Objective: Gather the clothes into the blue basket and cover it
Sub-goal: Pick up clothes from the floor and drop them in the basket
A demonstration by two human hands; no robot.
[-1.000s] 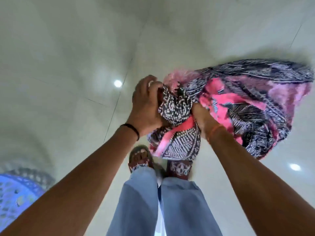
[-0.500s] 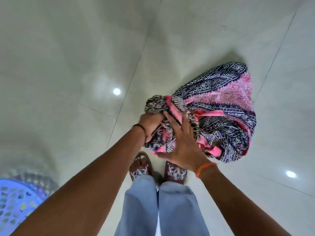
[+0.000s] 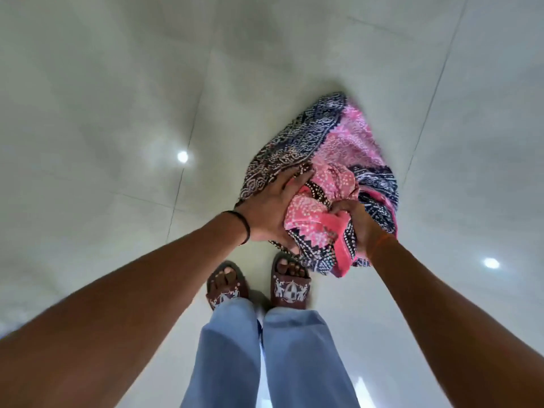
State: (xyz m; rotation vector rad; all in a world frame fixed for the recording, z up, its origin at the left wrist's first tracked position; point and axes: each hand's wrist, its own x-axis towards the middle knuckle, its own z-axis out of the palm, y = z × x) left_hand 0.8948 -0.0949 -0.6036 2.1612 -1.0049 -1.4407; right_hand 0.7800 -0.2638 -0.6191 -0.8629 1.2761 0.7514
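Grip swapped: right hand (image 3: 357, 223) now clenches the patterned cloth (image 3: 329, 184), left hand (image 3: 272, 207) spread flat against it

We reach both arms forward and down, elbows nearly straight. Our left hand (image 3: 269, 212) lies with fingers extended, pressing against the patterned cloth (image 3: 332, 172). Our right hand (image 3: 357, 223) curls its fingers tightly into a gathered fold, gripping it at the cloth's near side.
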